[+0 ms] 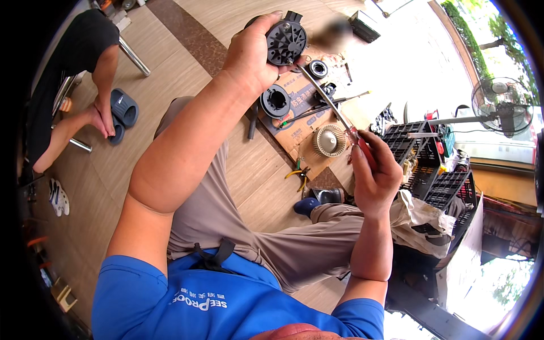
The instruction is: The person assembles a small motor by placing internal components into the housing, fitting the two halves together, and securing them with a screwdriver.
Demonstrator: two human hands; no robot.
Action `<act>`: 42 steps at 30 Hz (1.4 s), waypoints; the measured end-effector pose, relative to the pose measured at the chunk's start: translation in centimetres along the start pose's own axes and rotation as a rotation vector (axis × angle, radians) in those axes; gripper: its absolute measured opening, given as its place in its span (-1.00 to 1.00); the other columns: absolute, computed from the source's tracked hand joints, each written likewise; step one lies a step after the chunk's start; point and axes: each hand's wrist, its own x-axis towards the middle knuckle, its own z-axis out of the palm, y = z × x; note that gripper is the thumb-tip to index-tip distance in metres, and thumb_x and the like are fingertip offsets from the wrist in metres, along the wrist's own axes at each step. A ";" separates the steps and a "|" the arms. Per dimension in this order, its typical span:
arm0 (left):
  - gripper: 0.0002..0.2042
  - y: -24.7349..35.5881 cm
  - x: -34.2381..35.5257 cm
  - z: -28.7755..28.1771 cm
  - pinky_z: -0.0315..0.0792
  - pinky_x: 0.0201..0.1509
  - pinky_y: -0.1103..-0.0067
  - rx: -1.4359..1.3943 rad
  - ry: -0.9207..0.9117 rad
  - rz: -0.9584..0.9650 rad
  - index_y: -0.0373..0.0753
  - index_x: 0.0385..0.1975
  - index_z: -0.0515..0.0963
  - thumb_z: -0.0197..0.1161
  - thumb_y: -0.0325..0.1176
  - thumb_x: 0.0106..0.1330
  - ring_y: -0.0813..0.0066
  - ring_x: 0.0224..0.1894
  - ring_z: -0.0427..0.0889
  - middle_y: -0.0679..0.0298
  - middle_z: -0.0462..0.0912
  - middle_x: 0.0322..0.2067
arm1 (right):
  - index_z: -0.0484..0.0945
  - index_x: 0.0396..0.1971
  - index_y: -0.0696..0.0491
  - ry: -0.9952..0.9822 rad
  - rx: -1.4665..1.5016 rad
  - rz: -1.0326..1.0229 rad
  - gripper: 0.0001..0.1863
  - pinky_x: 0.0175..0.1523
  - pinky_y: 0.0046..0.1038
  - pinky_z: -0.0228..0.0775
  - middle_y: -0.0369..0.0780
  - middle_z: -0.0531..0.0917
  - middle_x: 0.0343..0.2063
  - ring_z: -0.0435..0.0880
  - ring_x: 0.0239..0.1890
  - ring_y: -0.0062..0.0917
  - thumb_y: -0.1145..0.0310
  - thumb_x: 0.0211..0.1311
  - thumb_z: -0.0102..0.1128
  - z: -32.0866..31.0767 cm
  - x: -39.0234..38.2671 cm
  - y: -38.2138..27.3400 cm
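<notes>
My left hand (252,59) grips a round black plastic housing (286,39) with a ribbed face, held up at the top centre. My right hand (374,175) is closed on the red handle of a long screwdriver (334,105), whose tip reaches up to near the housing's lower edge. Below them a cardboard sheet (309,154) on the floor carries a black ring part (276,101), a smaller ring part (318,68), a finned blower wheel (330,140) and several tools, including yellow-handled pliers (296,174).
A seated person's bare leg (62,133) and grey slides (124,107) are at left, with white clogs (59,198) lower. At right stand black crates (408,147), a cloth bag (419,226) and a fan (498,105). A dark box (364,27) sits at the back.
</notes>
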 end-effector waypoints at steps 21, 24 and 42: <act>-0.72 -0.6 0.0 0.3 0.59 -0.08 0.00 0.016 0.041 -0.005 -0.24 -0.05 0.53 0.20 -0.20 0.40 0.17 -0.16 0.67 0.11 0.68 -0.17 | 0.63 -0.08 0.19 0.013 -0.180 -0.192 -0.73 -0.32 -0.63 0.44 -0.19 0.69 -0.44 0.61 -0.46 -0.71 0.55 0.20 0.31 0.3 0.3 0.5; -0.73 -0.6 0.1 0.0 0.58 -0.08 0.00 0.022 0.025 0.002 -0.24 -0.05 0.52 0.19 -0.20 0.41 0.17 -0.15 0.67 0.10 0.68 -0.17 | 0.63 -0.09 0.17 0.015 -0.260 -0.259 -0.70 -0.34 -0.54 0.48 -0.13 0.67 -0.45 0.66 -0.49 -0.51 0.57 0.14 0.34 0.4 0.3 0.3; -0.75 -0.6 0.4 -0.2 0.57 -0.08 0.01 0.003 0.030 -0.016 -0.22 -0.08 0.53 0.19 -0.21 0.40 0.20 -0.14 0.66 0.14 0.69 -0.19 | 0.62 -0.02 0.09 -0.058 -0.551 -0.512 -0.58 -0.47 -0.38 0.41 -0.20 0.54 -0.53 0.55 -0.57 -0.37 0.59 0.04 0.34 0.2 0.7 -0.8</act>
